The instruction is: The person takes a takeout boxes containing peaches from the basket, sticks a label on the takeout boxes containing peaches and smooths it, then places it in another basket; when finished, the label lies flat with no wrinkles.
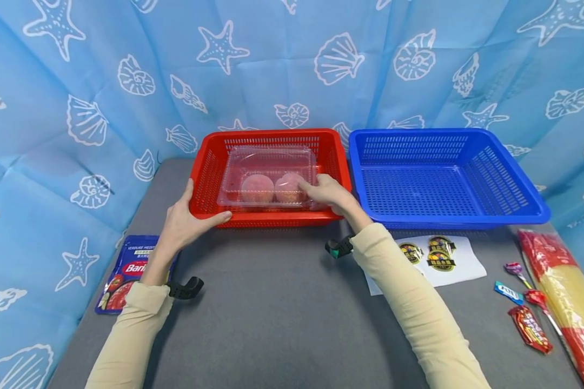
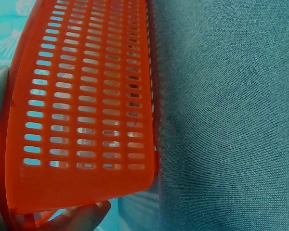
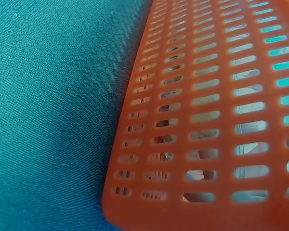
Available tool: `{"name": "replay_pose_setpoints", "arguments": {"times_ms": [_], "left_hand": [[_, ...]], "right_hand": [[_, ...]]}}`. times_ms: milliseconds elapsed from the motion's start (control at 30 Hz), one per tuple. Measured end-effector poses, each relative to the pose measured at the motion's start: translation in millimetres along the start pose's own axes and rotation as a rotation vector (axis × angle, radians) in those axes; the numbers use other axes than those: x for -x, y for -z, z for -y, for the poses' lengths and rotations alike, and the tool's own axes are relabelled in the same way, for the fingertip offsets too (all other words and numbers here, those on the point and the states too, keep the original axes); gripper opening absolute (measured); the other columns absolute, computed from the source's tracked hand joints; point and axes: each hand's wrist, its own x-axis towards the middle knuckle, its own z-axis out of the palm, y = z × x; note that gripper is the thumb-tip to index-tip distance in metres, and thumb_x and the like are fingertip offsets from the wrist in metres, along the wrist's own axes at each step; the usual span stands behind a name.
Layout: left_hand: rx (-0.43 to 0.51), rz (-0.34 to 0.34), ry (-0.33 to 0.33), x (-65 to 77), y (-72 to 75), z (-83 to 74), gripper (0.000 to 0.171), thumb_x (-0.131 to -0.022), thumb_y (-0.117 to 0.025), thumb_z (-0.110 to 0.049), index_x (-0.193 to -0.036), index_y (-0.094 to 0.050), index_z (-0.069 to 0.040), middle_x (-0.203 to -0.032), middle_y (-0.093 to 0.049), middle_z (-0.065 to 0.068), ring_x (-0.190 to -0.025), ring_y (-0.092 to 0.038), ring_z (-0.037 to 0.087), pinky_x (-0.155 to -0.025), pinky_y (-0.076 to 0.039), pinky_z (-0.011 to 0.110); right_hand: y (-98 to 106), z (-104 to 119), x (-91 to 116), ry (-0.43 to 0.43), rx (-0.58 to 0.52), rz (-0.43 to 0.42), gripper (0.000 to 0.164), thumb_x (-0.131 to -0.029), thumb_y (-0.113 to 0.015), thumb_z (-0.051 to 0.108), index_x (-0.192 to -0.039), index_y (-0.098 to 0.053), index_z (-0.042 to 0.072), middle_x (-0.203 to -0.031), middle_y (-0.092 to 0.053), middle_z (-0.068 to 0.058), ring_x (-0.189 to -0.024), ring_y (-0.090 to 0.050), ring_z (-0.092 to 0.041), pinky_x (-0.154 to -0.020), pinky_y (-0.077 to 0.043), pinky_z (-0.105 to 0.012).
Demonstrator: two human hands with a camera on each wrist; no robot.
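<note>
A red plastic basket (image 1: 277, 218) stands at the back middle of the table. Inside it lies a clear plastic clamshell box (image 1: 267, 159), with two round, pink-topped pieces (image 1: 258, 188) showing through the lid. My left hand (image 1: 185, 219) grips the basket's front left corner, thumb along the front rim; in the left wrist view, fingers (image 2: 89, 214) curl under the rim. Over the basket's right part, my right hand (image 1: 328, 192) holds the box's right end, thumb on the lid. Its lower fingers are hidden. The right wrist view shows only the slotted basket wall (image 3: 207, 144) and grey cloth.
To the right stands a blue basket (image 1: 448, 220). In front of it lies a white sheet with round black-and-gold stickers (image 1: 440, 262). Candies (image 1: 530, 328) and a long red-and-yellow pasta packet (image 1: 566, 286) lie at the right edge. A blue pouch (image 1: 126, 275) lies beneath my left forearm.
</note>
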Motion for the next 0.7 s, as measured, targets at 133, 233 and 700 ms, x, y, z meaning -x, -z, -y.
{"name": "replay_pose_setpoints", "arguments": {"times_ms": [133, 233, 700], "left_hand": [[0.005, -0.009, -0.001, -0.5, -0.7, 0.5, 0.123, -0.08, -0.077, -0.065, -0.165, 0.002, -0.028, -0.156, -0.045, 0.015, -0.133, -0.052, 0.035, -0.101, -0.056, 0.057], [0.007, -0.011, -0.002, -0.6, -1.4, 1.0, 0.123, -0.08, -0.077, -0.065, -0.165, 0.002, -0.028, -0.157, -0.044, 0.015, -0.134, -0.052, 0.035, -0.1, -0.056, 0.057], [0.019, -0.013, -0.002, -1.0, -2.0, 1.4, 0.122, -0.081, -0.077, -0.063, -0.166, 0.001, -0.025, -0.159, -0.042, 0.015, -0.136, -0.051, 0.035, -0.102, -0.056, 0.057]], "right_hand": [[1.6, 1.0, -1.8, -0.028, -0.075, 0.016, 0.047, -0.106, -0.053, 0.034, -0.141, -0.042, 0.004, -0.126, -0.057, -0.016, -0.101, -0.062, -0.026, -0.092, -0.062, -0.038], [3.2, -0.4, -2.8, -0.051, -0.103, 0.03, 0.047, -0.105, -0.057, 0.035, -0.138, -0.041, 0.005, -0.121, -0.057, -0.014, -0.091, -0.064, -0.022, -0.084, -0.063, -0.032], [4.5, 0.1, -3.5, -0.051, -0.37, 0.104, 0.049, -0.1, -0.065, 0.026, -0.129, -0.026, 0.016, -0.12, -0.049, -0.009, -0.074, -0.068, -0.017, -0.071, -0.065, -0.03]]}}
